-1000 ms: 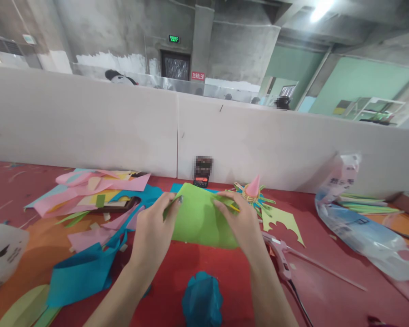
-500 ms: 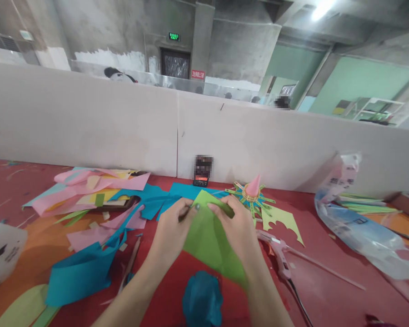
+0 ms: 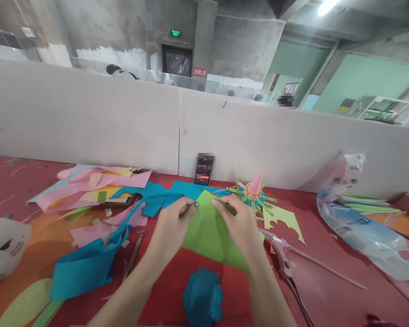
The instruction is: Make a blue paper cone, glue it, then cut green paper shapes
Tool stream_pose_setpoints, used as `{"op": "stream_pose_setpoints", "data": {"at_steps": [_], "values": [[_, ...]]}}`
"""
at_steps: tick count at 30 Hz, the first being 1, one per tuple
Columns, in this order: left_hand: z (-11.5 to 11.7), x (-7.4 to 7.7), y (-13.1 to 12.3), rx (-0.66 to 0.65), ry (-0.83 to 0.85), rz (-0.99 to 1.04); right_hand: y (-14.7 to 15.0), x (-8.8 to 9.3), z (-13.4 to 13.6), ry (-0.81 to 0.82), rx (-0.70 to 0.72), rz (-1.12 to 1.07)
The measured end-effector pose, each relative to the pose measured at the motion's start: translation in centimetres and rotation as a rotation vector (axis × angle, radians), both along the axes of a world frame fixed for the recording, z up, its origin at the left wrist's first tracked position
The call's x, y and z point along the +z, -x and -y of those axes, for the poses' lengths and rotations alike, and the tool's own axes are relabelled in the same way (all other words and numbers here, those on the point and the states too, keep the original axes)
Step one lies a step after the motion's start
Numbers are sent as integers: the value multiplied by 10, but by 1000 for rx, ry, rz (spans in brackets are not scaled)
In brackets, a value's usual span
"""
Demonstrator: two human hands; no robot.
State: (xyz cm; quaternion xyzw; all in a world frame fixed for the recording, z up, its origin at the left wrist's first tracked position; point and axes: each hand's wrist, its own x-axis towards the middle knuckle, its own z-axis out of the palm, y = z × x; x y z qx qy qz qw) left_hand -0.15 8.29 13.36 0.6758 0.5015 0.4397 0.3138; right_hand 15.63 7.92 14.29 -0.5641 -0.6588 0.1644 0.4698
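A sheet of bright green paper [image 3: 209, 236] is held up in front of me with one corner pointing away. My left hand [image 3: 175, 222] pinches its left edge near that corner, and a small shiny round spot shows at the fingertips. On the opposite edge, my right hand [image 3: 236, 222] grips the sheet between thumb and fingers. Below the sheet lies a crumpled blue bundle [image 3: 203, 297] on a red surface. Just beyond my right hand stands a paper piece with a pink cone [image 3: 255, 185] and green-and-blue spokes.
A pink glue gun [image 3: 281, 256] with its cord lies to the right, near a scalloped pale-green scrap [image 3: 286, 222] and a clear plastic bag [image 3: 357, 231]. Leftward are a blue paper strip [image 3: 83, 268], pink paper scraps [image 3: 95, 188] and a white mask [image 3: 5, 250]. A phone [image 3: 203, 170] leans on the white partition [image 3: 122, 127].
The green sheet has turned a little between my hands; its lower edge sits higher and more of it shows beside my right wrist. Both hands keep their pinch. The view has shifted slightly.
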Motion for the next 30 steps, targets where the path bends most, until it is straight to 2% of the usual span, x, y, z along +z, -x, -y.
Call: {"op": "stream_pose_setpoints", "data": {"at_steps": [20, 26, 30], "values": [[8, 4, -7, 55, -6, -35, 6, 2, 6, -47, -16, -33], [3, 0, -4, 3, -24, 90, 6, 0, 4, -60, 72, 63], [2, 0, -2, 28, -51, 59, 9, 0, 4, -62, 145, 100]]}}
